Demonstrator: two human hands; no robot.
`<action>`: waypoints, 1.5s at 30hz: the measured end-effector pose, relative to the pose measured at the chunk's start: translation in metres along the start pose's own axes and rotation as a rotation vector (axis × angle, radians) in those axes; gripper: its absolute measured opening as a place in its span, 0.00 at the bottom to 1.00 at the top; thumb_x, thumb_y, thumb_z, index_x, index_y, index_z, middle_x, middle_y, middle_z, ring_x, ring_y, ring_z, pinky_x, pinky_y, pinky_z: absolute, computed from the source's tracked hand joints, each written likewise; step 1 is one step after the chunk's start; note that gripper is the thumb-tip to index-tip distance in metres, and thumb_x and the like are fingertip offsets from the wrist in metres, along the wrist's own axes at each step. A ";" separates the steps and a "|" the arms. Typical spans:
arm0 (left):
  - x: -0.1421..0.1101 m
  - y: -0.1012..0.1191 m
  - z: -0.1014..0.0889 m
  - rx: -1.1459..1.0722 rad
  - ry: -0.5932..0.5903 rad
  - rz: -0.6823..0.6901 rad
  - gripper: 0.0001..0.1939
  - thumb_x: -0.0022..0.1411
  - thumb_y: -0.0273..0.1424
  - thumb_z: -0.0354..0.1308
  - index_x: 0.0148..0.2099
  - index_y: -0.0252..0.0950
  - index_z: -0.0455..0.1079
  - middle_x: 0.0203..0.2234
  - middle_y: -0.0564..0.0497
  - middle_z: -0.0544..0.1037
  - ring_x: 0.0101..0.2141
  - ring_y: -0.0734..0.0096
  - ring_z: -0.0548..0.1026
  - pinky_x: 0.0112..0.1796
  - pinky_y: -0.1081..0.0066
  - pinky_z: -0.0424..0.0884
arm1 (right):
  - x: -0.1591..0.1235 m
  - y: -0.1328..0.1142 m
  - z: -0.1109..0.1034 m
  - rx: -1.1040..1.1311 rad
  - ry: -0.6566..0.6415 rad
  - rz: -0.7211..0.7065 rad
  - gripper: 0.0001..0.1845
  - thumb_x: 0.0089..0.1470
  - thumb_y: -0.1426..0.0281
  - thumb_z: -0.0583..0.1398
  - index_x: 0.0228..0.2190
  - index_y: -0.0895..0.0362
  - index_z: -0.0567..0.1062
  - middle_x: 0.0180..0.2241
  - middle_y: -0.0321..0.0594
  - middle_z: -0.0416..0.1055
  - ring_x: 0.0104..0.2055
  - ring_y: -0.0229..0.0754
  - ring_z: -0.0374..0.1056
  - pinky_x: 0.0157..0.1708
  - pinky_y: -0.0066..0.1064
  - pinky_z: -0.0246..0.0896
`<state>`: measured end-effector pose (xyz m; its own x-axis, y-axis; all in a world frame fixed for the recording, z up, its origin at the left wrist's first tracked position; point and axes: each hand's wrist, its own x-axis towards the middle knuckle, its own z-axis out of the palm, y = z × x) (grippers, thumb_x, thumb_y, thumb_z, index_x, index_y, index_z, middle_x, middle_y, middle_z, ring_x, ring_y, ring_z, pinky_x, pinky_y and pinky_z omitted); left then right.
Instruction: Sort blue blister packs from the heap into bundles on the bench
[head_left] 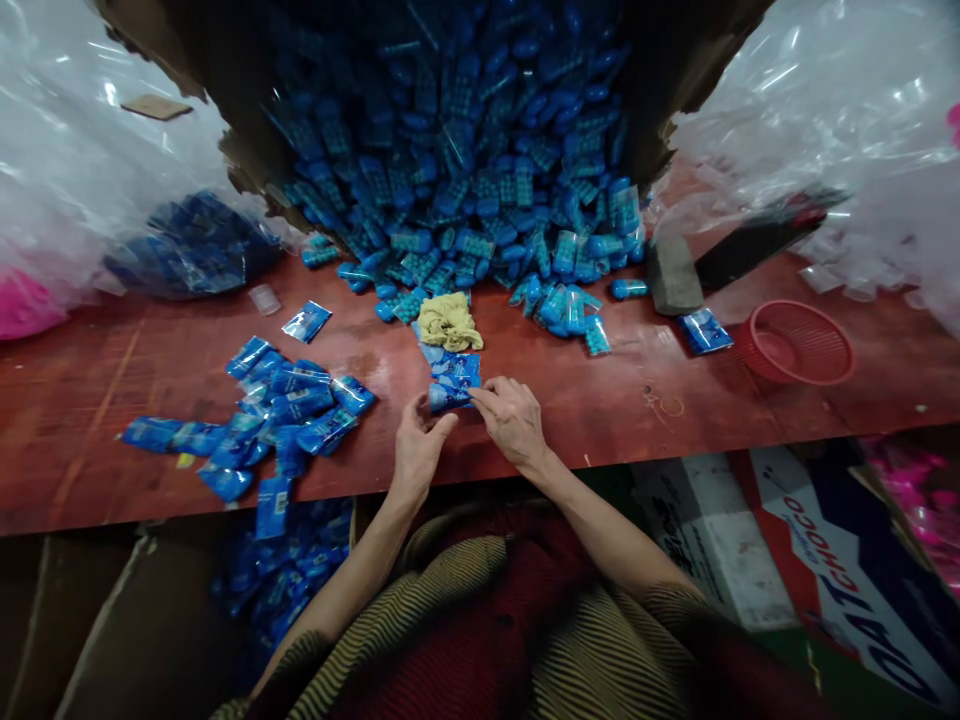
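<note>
— What's being handled there, right at the near edge?

— A small blue item in a clear plastic sleeve (450, 397), lying on the red-brown wooden worktop (675, 400). Both hands meet on it: the left hand (417, 450) has thumb and fingers curled and pinching its near left corner, the right hand (512, 418) is half closed, fingertips pressed on its right end. I'd say it's kept flat and close so both hands can work the sleeve without lifting it.

— And just beyond the hands?

— More of the same clear sleeves with blue pieces (450, 368) stacked touching it, then a crumpled yellow cloth (450, 322) right behind them.

— The heap off to the left?

— A loose pile of sealed blue packets (277, 420), well left of the left hand, probably set aside there within reach. Far past the hands, a torn brown cardboard box (225, 60) spills blue plastic pieces (465, 180) toward them. Right of the right hand, well apart, sits a round red plastic basket (795, 342).
</note>
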<state>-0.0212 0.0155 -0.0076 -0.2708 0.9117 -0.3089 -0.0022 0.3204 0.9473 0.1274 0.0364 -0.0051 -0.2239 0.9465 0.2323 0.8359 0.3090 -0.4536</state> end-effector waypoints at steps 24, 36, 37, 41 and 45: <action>0.008 0.001 0.039 -0.303 0.038 -0.081 0.14 0.45 0.37 0.63 0.28 0.31 0.69 0.16 0.56 0.72 0.16 0.79 0.68 0.20 0.76 0.66 | 0.008 -0.015 0.016 0.766 0.008 0.456 0.14 0.53 0.61 0.53 0.21 0.55 0.61 0.21 0.32 0.62 0.24 0.35 0.60 0.25 0.26 0.53; 0.004 0.010 0.049 -0.380 -0.026 -0.233 0.16 0.39 0.37 0.66 0.25 0.34 0.63 0.12 0.62 0.63 0.14 0.84 0.59 0.17 0.79 0.57 | -0.002 -0.011 0.023 0.713 0.031 0.492 0.13 0.56 0.60 0.51 0.23 0.53 0.58 0.20 0.31 0.63 0.22 0.36 0.61 0.22 0.25 0.54; 0.003 0.007 0.048 -0.353 -0.018 -0.213 0.16 0.40 0.38 0.65 0.24 0.34 0.62 0.12 0.61 0.63 0.14 0.83 0.59 0.17 0.79 0.57 | -0.002 -0.012 0.023 0.704 0.044 0.492 0.14 0.56 0.60 0.50 0.23 0.53 0.58 0.19 0.31 0.62 0.22 0.36 0.60 0.22 0.25 0.53; 0.001 -0.001 0.048 -0.294 -0.006 -0.137 0.16 0.43 0.40 0.64 0.24 0.34 0.63 0.13 0.60 0.63 0.15 0.82 0.60 0.17 0.78 0.56 | -0.003 -0.016 0.020 0.657 0.099 0.484 0.15 0.55 0.60 0.51 0.21 0.53 0.57 0.18 0.30 0.59 0.21 0.35 0.56 0.22 0.26 0.50; -0.002 0.004 0.046 -0.384 -0.045 -0.179 0.17 0.41 0.40 0.65 0.27 0.34 0.66 0.15 0.59 0.66 0.16 0.81 0.62 0.18 0.78 0.60 | -0.002 -0.016 0.016 0.748 0.079 0.500 0.16 0.54 0.60 0.52 0.21 0.54 0.58 0.18 0.29 0.60 0.21 0.34 0.56 0.22 0.25 0.51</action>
<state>0.0238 0.0268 -0.0068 -0.1917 0.8635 -0.4665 -0.4057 0.3630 0.8388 0.1066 0.0309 -0.0124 0.1360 0.9860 -0.0960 0.2760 -0.1308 -0.9522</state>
